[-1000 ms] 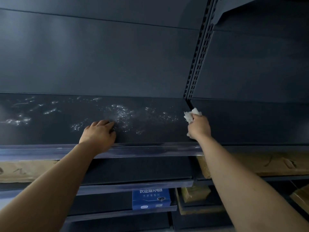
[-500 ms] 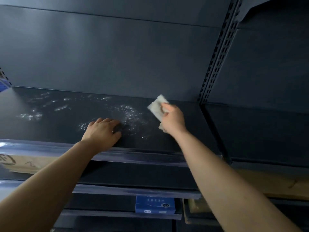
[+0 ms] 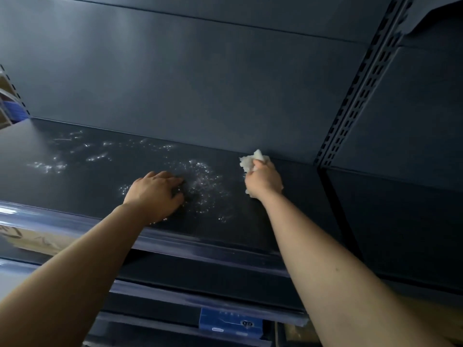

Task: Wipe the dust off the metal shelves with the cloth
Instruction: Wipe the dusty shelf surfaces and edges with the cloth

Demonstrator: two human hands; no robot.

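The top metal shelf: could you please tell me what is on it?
Pale dust specks are scattered over the shelf. The left hand rests on it; the right hand holds the white cloth there. Whatever lies beneath hands and cloth is hidden.

cloth (image 3: 250,162): mostly hidden inside right hand (image 3: 264,181) | blue box (image 3: 230,321), below shelf (image 3: 288,214): print blurred, unreadable

Right hand (image 3: 264,180) grips white cloth (image 3: 250,160) on dusty shelf (image 3: 75,176); left hand (image 3: 155,191) rests flat.
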